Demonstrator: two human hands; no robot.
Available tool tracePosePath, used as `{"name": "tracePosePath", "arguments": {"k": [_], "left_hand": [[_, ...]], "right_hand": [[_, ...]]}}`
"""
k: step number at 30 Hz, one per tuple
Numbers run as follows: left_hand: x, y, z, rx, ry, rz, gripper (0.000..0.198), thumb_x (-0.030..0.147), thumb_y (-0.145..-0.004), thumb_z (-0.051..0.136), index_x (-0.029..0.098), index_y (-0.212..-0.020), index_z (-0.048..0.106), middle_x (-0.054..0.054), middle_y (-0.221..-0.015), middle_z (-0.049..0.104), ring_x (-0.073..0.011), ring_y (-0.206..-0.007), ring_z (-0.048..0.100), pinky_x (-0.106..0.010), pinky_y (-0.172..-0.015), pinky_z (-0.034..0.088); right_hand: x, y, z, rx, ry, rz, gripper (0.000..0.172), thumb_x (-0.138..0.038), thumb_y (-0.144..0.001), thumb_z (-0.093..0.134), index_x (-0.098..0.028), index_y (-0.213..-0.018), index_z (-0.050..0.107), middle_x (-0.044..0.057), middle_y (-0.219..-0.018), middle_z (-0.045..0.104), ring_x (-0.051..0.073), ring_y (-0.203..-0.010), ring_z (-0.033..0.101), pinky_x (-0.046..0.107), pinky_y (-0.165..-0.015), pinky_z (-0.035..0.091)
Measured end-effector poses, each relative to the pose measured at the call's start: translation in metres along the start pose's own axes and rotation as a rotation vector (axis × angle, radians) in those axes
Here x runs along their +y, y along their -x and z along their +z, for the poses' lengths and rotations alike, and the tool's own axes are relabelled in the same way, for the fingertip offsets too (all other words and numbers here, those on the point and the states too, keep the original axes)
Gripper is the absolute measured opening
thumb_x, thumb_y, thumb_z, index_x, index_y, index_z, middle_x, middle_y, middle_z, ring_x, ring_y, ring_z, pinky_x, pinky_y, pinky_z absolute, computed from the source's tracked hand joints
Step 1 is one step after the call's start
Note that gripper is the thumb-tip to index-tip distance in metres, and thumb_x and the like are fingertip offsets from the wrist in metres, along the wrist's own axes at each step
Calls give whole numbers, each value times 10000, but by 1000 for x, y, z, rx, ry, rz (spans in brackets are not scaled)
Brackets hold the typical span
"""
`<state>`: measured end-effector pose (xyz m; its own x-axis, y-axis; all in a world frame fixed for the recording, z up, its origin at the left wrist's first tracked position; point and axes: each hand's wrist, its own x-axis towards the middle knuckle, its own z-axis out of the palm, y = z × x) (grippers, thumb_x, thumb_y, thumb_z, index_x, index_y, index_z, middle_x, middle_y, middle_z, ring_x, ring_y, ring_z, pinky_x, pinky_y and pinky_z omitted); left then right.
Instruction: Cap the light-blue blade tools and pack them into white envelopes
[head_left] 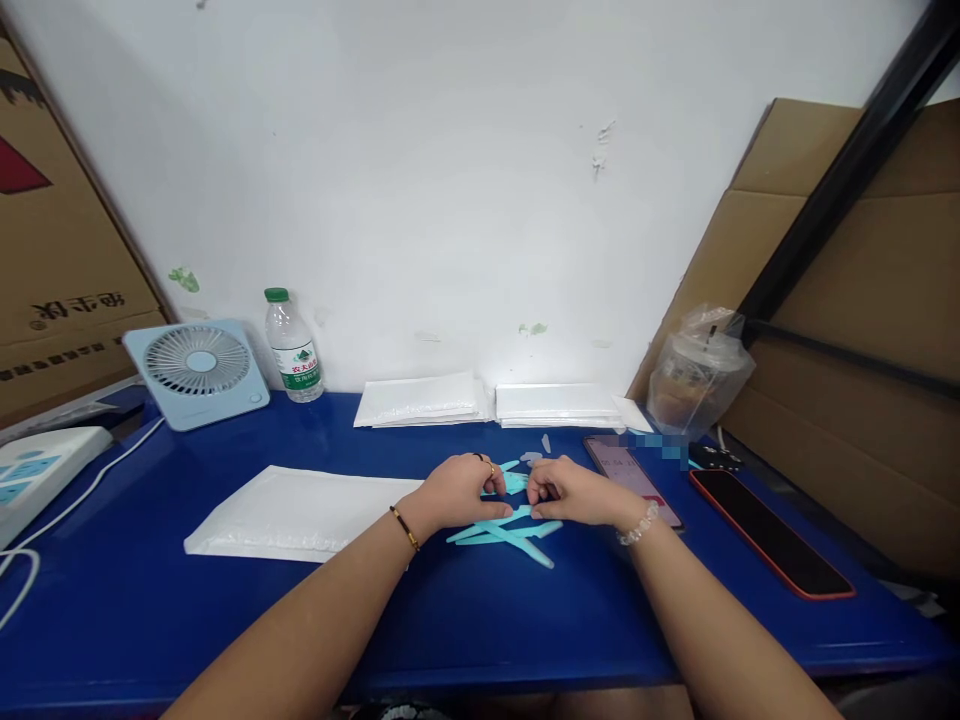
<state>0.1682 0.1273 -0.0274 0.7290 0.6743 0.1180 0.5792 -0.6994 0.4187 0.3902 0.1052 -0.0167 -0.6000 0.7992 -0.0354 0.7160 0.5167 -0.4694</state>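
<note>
Turquoise sticks (504, 532) are lying crossed; left hand (454, 492) and right hand (574, 492) are pinching one, and tugging risks scattering others.

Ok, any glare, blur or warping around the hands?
Head view: sharp and evenly lit at the left hand, right hand and turquoise sticks, with soft shadows on the blue table; bright glare on the wall behind the white envelopes; a pixelated patch beside the phone; wide-angle bowing toward the edges.
</note>
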Motion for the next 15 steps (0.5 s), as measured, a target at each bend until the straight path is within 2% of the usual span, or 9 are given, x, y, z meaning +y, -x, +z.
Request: {"name": "tracePosePath", "arguments": {"k": [4, 8, 10, 12, 14, 15], "left_hand": [[2, -3, 2, -34, -27, -30, 189, 391, -771, 596, 217, -771, 670, 2, -731, 656, -145, -680, 571, -230, -575, 351], [-2, -3, -6, 37, -15, -114, 202, 354, -818, 528, 207, -773, 660, -7, -767, 660, -145, -679, 564, -238, -582, 352], [-7, -1, -8, 67, -3, -137, 223, 381, -823, 519, 213, -865, 659, -26, -852, 656, -173, -790, 572, -247, -643, 383], [-12, -1, -5, 95, -14, -149, 356, 445, -780, 573, 235, -1063, 616, -51, -1018, 625, -222, -960, 539, -280, -746, 409], [-16, -1, 0, 104, -27, -150, 538, 490, -723, 630, 256, -1199, 537, -68, -1152, 562, -260, -1075, 479, -330, -840, 405], [-17, -2, 4, 98, -23, -149, 561, 491, -715, 640, 261, -1213, 523, -71, -1174, 543, -264, -1092, 466, -343, -864, 402]], "right_hand": [[1, 1, -3, 81, -37, -25, 141, -323, -820, 582, -188, -781, 600, -7, -728, 551, 129, -677, 509, 263, -681, 377], [21, 2, -7, 216, -93, 40, 146, -313, -818, 568, -178, -778, 605, 12, -772, 567, 127, -667, 515, 234, -609, 379], [33, 2, -8, 275, -93, 137, 144, -308, -798, 580, -172, -763, 614, 16, -766, 575, 134, -671, 523, 239, -606, 385], [39, 3, -9, 289, -98, 201, 144, -310, -776, 601, -169, -763, 626, 17, -756, 580, 139, -670, 529, 243, -603, 391], [37, 4, -10, 278, -115, 182, 153, -323, -766, 616, -173, -786, 638, 17, -770, 583, 141, -685, 531, 245, -613, 398], [33, 6, -11, 260, -133, 145, 165, -336, -760, 628, -178, -804, 643, 16, -782, 581, 140, -696, 529, 243, -617, 401]]}}
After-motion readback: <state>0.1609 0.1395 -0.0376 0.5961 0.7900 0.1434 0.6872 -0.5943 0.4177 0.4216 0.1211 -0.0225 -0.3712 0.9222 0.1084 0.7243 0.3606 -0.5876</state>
